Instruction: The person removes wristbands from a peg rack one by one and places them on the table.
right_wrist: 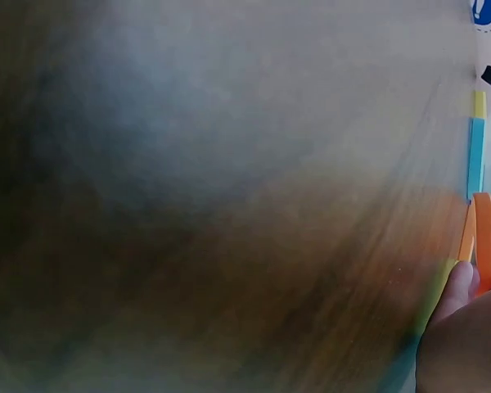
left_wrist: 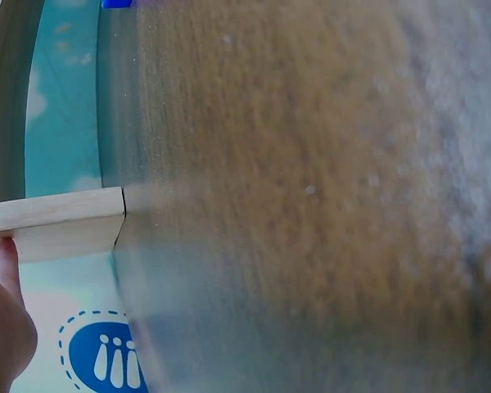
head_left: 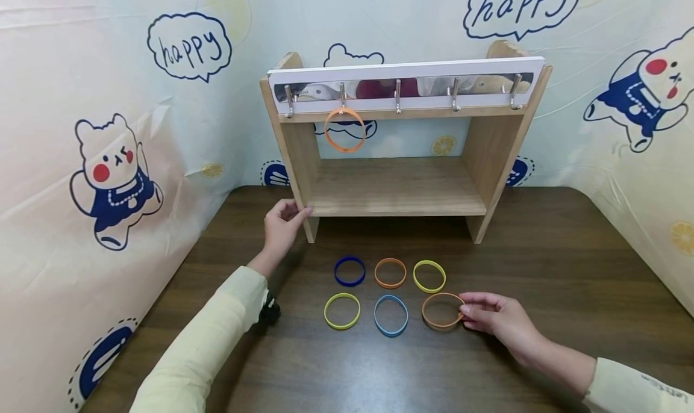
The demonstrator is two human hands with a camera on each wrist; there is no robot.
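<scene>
At the left side of a small wooden rack, my left hand holds the lower edge of the side panel, thumb in front. In the left wrist view its fingers touch the panel. My right hand pinches the right rim of an orange silicone wristband low over the table; the right wrist view shows this band tilted up at the fingertips. Another orange wristband hangs from the second hook from the left on the rack's top rail.
On the brown table, beside the held band, lie a dark blue wristband, an orange one, a light blue one and two yellow ones. Several metal hooks line the rail. Printed cloth stands behind.
</scene>
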